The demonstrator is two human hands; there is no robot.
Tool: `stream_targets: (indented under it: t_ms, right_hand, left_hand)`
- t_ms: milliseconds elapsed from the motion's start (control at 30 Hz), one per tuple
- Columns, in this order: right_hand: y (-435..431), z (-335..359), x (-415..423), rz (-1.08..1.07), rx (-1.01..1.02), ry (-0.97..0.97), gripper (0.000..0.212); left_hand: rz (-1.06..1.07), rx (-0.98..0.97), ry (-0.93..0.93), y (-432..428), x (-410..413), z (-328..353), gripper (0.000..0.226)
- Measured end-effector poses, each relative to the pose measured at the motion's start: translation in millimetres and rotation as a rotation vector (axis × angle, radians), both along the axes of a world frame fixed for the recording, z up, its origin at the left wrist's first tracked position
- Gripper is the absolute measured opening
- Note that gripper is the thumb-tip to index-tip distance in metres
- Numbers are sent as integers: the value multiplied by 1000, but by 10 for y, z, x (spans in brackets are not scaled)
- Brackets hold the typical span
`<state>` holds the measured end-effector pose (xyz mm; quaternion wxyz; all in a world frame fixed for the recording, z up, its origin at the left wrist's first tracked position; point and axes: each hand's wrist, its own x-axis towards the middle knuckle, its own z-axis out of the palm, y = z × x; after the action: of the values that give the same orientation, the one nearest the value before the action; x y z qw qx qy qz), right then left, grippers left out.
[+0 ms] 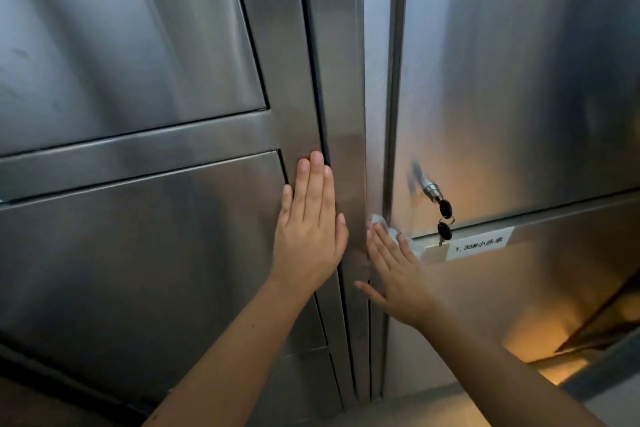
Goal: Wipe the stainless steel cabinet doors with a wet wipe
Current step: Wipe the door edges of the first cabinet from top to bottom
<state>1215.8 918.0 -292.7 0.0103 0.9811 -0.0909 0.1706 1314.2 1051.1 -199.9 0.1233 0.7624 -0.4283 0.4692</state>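
The left hand (310,229) lies flat on the right-hand frame edge of the left cabinet door (138,253). Its grip is slack: the fingers are straight and side by side, their tips reaching the dark gap (322,114) beside the middle post (341,80). The right hand (394,270) presses the wet wipe (392,233) against the left edge of the right cabinet door (519,80), just across the post. Its fingers are straight and spread, its thumb points out to the left, and white folds show between and past the fingertips.

Right beside the wipe, a lock (431,189) sticks out of the door with two dark keys (445,218) dangling from it. Just below them a white label (479,243) with printed writing sits on a horizontal band. Above the lock the steel runs smooth and bare, with dull streaky reflections. A pale floor (450,406) shows at the doors' foot, warm light glowing on the lower right panel.
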Motion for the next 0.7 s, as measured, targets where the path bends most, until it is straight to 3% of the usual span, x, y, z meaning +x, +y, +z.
stream_targets:
  t_ms: [300, 700]
  right_hand:
    - [24, -97, -101, -23, 36, 116, 73]
    - [-90, -109, -166, 88, 25, 133, 79]
  left_hand:
    - [-36, 23, 29, -9, 1, -294, 65]
    - [121, 69, 43, -40, -72, -401, 66]
